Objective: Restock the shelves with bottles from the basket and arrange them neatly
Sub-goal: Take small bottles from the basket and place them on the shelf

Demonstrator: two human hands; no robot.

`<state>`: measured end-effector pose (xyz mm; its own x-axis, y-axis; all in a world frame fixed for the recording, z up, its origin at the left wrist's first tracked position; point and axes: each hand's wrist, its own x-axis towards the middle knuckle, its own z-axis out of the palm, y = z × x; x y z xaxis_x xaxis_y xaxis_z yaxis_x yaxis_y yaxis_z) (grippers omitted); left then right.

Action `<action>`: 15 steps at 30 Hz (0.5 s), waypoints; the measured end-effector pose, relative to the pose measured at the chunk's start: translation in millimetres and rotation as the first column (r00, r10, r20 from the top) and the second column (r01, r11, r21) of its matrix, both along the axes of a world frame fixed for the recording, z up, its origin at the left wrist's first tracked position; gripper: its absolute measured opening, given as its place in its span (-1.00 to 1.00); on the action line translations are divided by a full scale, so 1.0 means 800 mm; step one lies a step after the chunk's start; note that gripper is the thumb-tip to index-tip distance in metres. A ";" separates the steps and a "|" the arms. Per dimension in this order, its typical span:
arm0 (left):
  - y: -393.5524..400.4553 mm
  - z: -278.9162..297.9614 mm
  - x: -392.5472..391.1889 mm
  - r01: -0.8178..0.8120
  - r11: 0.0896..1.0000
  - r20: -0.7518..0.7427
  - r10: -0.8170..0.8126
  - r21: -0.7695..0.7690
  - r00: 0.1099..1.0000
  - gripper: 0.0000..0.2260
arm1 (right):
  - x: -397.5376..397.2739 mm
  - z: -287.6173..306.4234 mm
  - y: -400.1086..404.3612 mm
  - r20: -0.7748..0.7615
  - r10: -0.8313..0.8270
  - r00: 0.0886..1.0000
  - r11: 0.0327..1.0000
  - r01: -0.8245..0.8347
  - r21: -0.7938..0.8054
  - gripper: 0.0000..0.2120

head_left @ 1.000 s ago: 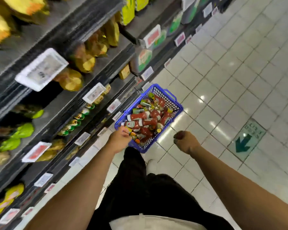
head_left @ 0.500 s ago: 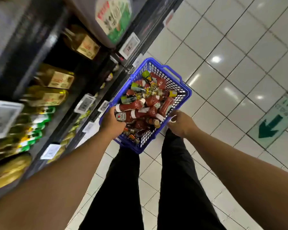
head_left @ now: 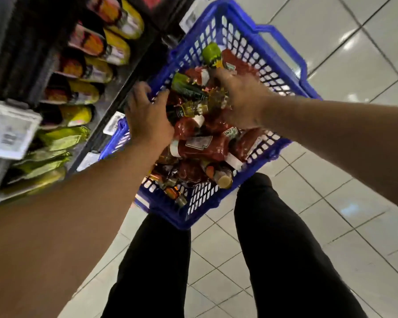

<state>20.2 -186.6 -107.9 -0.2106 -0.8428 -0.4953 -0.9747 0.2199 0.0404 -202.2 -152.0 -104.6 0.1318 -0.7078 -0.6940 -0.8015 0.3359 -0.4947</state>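
A blue plastic basket stands on the floor beside the shelf, heaped with bottles lying on their sides. Among them are red ketchup bottles with white caps, a green-capped bottle and a dark green bottle. My left hand is at the basket's left rim, its fingers curled over the rim. My right hand is down among the bottles near the far end. Its fingertips touch a red bottle, and blur hides whether they grip it.
The shelf unit runs along the left, holding rows of yellow and red pouches with white price tags on its edges. My legs in black trousers stand behind the basket. White floor tiles spread to the right.
The view has dropped much closer to the basket. My right hand left the basket's right rim and reached in among the bottles. My left hand stays at the left rim.
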 end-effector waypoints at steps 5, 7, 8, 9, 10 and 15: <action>-0.023 -0.015 0.008 0.279 0.960 -0.045 -0.279 -0.004 0.959 -0.60 | 0.033 -0.060 -0.021 -0.067 0.208 0.976 0.973 -0.213 -0.091 -0.04; -0.023 -0.017 0.007 0.323 0.946 -0.018 -0.322 0.018 0.946 -0.59 | 0.035 -0.075 -0.026 -0.048 0.219 0.974 0.968 -0.223 -0.118 -0.02; -0.022 -0.017 0.006 0.337 0.941 -0.001 -0.337 0.020 0.942 -0.60 | 0.034 -0.080 -0.028 -0.024 0.208 0.978 0.969 -0.210 -0.127 -0.02; -0.020 -0.016 0.004 0.345 0.938 0.016 -0.345 0.015 0.938 -0.62 | 0.033 -0.083 -0.029 -0.004 0.200 0.980 0.971 -0.198 -0.136 -0.03; -0.017 -0.014 0.001 0.353 0.936 0.034 -0.353 0.011 0.935 -0.64 | 0.032 -0.085 -0.029 0.007 0.193 0.981 0.971 -0.190 -0.143 -0.04; -0.003 -0.014 -0.013 0.320 0.938 0.114 -0.335 0.136 0.935 -0.51 | 0.020 -0.072 -0.029 0.000 0.186 0.982 0.968 -0.184 -0.172 -0.13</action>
<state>10.0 -189.2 -119.1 -0.3911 -0.6749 -0.6258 -0.8474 0.5294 -0.0413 -186.4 -175.4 -162.3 0.2816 -0.7775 -0.5623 -0.8333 0.0924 -0.5451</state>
